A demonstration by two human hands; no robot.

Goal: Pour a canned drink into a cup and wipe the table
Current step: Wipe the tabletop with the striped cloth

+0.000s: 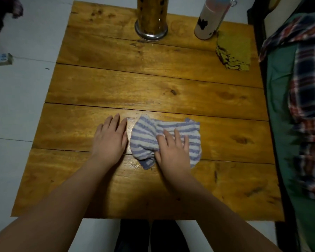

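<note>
A purple-and-white striped cloth [180,130] lies bunched on the wooden table [153,84], near its front middle. My right hand [173,151] lies on top of the cloth with its fingers spread, and the thumb side gathers a fold of it. My left hand [111,138] rests flat on the bare wood just left of the cloth, fingers straight. At the table's far edge stand a tall brown cup with a metal base [151,20] and a white can-like container [210,20]; their tops are cut off by the frame.
A folded yellow-green cloth [234,51] lies at the far right of the table. A bed with green bedding and a plaid garment [307,99] runs along the right side. A power strip [0,59] lies on the pale floor at left.
</note>
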